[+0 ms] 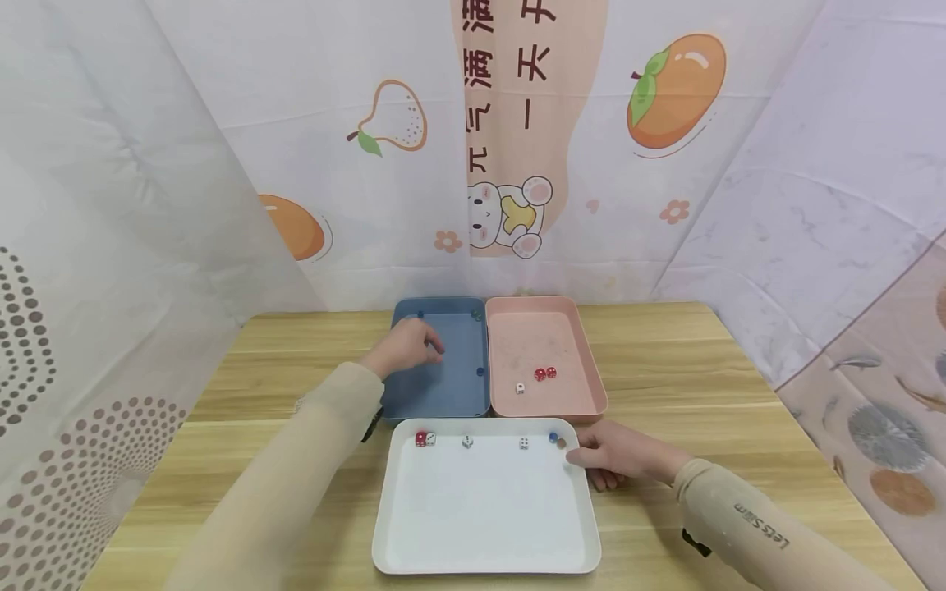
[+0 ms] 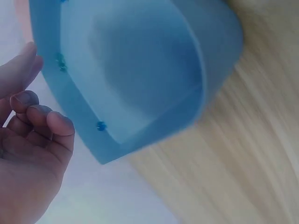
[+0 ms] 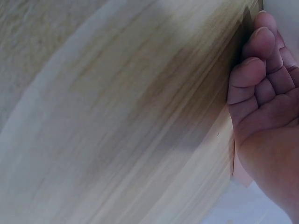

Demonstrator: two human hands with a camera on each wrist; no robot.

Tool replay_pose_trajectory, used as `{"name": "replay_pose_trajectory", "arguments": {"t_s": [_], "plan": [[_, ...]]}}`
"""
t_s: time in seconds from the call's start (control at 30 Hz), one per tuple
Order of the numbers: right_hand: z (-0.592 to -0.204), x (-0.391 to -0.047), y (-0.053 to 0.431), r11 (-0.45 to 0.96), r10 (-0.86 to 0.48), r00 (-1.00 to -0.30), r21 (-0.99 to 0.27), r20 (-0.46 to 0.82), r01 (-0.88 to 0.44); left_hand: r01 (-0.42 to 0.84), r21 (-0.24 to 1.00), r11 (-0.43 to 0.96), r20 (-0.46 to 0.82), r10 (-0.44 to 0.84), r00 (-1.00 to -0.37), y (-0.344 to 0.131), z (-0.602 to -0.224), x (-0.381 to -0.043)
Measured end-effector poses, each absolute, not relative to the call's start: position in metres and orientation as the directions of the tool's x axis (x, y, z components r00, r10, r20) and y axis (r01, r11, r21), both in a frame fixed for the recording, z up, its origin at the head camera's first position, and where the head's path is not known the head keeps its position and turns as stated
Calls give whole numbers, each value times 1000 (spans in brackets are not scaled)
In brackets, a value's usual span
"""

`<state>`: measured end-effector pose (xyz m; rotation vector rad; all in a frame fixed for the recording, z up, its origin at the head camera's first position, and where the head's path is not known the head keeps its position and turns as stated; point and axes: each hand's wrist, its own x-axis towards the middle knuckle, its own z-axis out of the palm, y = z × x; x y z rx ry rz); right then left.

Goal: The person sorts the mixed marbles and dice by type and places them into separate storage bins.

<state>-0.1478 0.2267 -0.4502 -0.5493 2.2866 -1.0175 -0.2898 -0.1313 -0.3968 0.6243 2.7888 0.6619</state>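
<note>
My left hand [image 1: 406,345] hovers over the blue tray [image 1: 443,394], its fingers loosely bent, and nothing shows between them. Small beads lie near the tray's walls: a green bead [image 2: 60,62] and a blue bead [image 2: 101,126] stand out in the left wrist view. At the white tray's right rim is my right hand [image 1: 613,451], one digit reaching over the edge. Its other fingers [image 3: 250,72] curl outside the rim; whether they grip it is hidden. Just by that digit, inside the white tray [image 1: 488,509], lie a blue bead [image 1: 553,437] and a brown bead [image 1: 562,443].
Along the white tray's back wall lie a red die [image 1: 421,438] and white dice [image 1: 524,443]. The pink tray [image 1: 528,328] holds two red dice [image 1: 545,373] and a white die [image 1: 521,388]. All trays stand on a wooden table [image 1: 665,361], with a printed curtain [image 1: 414,189] behind.
</note>
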Motion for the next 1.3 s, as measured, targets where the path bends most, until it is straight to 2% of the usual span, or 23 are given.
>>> {"name": "replay_pose_trajectory", "arguments": {"t_s": [0.27, 0.53, 0.73, 1.1, 1.3], "plan": [[-450, -147, 227, 624, -569, -754, -770, -328, -136, 441, 439, 783, -136, 543, -829, -134, -384, -259], [-451, -148, 227, 631, -563, -758, -763, -330, -137, 487, 436, 757, -149, 594, -791, -138, -384, -215], [-451, -148, 227, 630, -563, -756, -766, -335, -130, 557, 372, 743, -153, 641, -752, -144, -389, -191], [-452, -148, 228, 635, -556, -756, -764, -345, -119, 655, 268, 706, -57, 691, -721, -155, -404, -176], [-453, -149, 228, 625, -563, -748, -773, -351, -108, 660, 246, 710, -6, 681, -732, -157, -411, -175]]}}
